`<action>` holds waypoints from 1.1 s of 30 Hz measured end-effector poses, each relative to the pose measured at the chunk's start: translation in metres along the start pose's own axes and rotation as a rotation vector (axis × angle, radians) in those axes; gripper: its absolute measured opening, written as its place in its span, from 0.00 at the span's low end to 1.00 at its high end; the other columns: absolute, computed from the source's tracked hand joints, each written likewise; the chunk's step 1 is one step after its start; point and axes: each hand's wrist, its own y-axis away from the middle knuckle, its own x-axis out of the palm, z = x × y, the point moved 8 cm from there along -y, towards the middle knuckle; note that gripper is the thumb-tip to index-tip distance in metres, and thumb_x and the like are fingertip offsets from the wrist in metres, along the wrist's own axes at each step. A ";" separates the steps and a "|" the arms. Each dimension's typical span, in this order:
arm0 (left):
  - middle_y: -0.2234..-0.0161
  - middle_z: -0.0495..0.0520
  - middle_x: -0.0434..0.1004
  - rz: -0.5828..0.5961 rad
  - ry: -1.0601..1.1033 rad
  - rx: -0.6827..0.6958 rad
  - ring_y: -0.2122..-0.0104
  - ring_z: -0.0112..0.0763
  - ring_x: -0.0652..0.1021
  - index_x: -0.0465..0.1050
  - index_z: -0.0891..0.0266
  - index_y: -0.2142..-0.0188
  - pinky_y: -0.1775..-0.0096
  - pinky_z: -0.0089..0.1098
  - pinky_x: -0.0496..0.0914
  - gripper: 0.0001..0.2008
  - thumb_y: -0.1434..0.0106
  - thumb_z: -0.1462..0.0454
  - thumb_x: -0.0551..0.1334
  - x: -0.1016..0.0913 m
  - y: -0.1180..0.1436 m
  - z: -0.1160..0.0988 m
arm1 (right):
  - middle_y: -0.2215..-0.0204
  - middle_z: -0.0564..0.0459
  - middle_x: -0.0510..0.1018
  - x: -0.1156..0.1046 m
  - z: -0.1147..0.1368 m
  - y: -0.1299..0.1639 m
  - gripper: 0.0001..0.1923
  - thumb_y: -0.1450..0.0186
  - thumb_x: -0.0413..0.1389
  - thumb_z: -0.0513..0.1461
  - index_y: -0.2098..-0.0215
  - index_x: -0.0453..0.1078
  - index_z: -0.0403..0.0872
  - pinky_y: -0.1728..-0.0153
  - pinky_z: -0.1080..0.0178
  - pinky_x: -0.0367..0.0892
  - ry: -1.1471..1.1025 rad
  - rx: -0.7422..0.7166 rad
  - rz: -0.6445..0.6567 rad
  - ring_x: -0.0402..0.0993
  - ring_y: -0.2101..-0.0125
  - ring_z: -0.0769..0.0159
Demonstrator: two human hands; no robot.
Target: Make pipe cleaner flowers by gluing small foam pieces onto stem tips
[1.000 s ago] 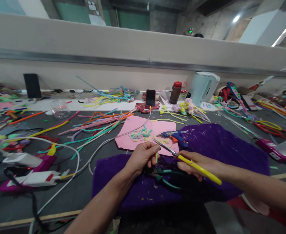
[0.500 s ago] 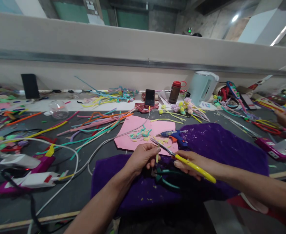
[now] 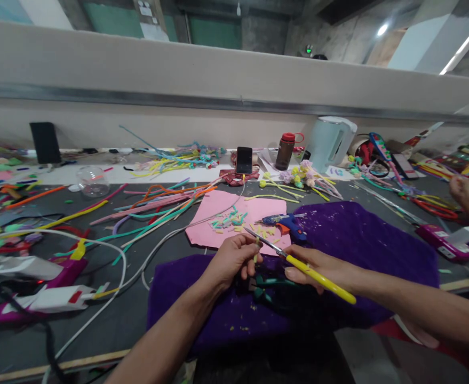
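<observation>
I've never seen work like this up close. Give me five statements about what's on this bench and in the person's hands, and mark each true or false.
1. The right hand holds yellow-handled scissors. True.
2. The left hand holds nothing. False: it pinches a thin pale-yellow strip.
3. The red-lidded bottle stands to the left of the kettle in the picture. True.
4. The small pieces on the pink sheet are all red. False: they are mostly teal and yellow.
5. The green-handled pliers lie on the purple cloth. True.
</observation>
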 end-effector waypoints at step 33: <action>0.82 0.48 0.72 -0.008 0.035 -0.034 0.89 0.16 0.67 0.67 0.66 0.75 0.88 0.19 0.57 0.13 0.50 0.58 0.64 -0.010 -0.012 0.004 | 0.80 0.61 0.63 -0.009 -0.014 -0.001 0.24 0.44 0.51 0.58 0.64 0.59 0.47 0.89 0.76 0.57 -0.216 0.130 0.021 0.56 0.87 0.81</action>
